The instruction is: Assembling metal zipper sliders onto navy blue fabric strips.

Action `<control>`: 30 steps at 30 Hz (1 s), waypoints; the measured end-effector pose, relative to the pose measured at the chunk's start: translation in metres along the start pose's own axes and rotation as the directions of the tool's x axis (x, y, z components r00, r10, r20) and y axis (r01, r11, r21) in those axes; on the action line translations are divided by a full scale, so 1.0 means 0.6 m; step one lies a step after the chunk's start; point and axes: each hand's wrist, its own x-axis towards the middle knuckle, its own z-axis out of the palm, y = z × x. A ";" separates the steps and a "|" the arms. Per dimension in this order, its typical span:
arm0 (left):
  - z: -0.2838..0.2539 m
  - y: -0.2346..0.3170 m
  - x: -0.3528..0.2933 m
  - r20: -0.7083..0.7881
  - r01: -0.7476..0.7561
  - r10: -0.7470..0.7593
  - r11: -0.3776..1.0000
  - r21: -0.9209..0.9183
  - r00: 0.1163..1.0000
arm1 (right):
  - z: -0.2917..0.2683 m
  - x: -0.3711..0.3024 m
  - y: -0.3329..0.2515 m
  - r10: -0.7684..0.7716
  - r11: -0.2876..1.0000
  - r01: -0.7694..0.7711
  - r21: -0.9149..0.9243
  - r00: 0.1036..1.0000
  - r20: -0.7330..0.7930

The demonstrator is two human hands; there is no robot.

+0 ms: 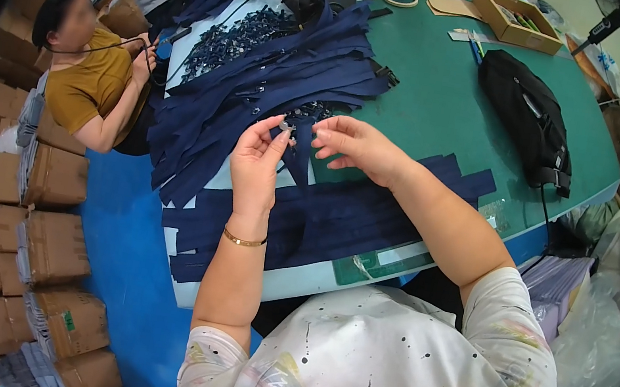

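Observation:
My left hand (259,150) is closed in a pinch, thumb against forefinger, on a small shiny metal fitting (285,126). Close to its right, my right hand (361,147) has its fingers curled, with thumb and forefinger at the edge of a navy fabric strap (299,161). That strap hangs down between the two hands. Behind the fingertips lies a small heap of dark metal and plastic fittings (321,109). Long navy straps (239,107) are piled beyond and left of my hands, and a flat row of navy straps (273,224) runs beneath my forearms.
A larger heap of dark fittings (241,39) lies at the table's far left. On the green tabletop (422,90) are a black bag (526,114) and an open cardboard tray (516,20). Two people sit along the left side. Stacked cartons (60,176) stand left of the blue floor.

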 end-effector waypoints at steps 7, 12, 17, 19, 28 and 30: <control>0.003 0.006 -0.007 -0.027 -0.034 0.032 0.994 -0.108 0.999 | -0.003 0.010 0.014 -0.051 0.997 0.046 -0.057 0.995 -0.088; -0.021 0.002 0.011 -0.137 -0.038 0.037 0.999 -0.002 0.990 | -0.021 0.024 0.017 -0.340 0.928 0.253 -0.272 0.874 -0.346; -0.001 -0.020 -0.009 0.161 -0.072 0.040 0.978 0.197 0.986 | 0.045 -0.013 0.007 -0.852 0.197 0.695 -0.691 0.470 0.230; 0.004 -0.014 -0.012 0.163 0.001 -0.017 0.995 0.097 0.986 | 0.039 -0.011 0.010 -0.819 0.243 0.661 -0.710 0.533 0.215; -0.009 -0.004 -0.002 0.220 0.337 -0.281 0.897 -0.286 0.934 | 0.005 -0.003 0.007 -0.255 0.957 0.249 -0.147 0.967 -0.024; -0.008 -0.001 -0.002 0.250 0.336 -0.272 0.902 -0.270 0.929 | 0.003 -0.005 0.004 -0.187 0.965 0.179 -0.193 0.982 -0.022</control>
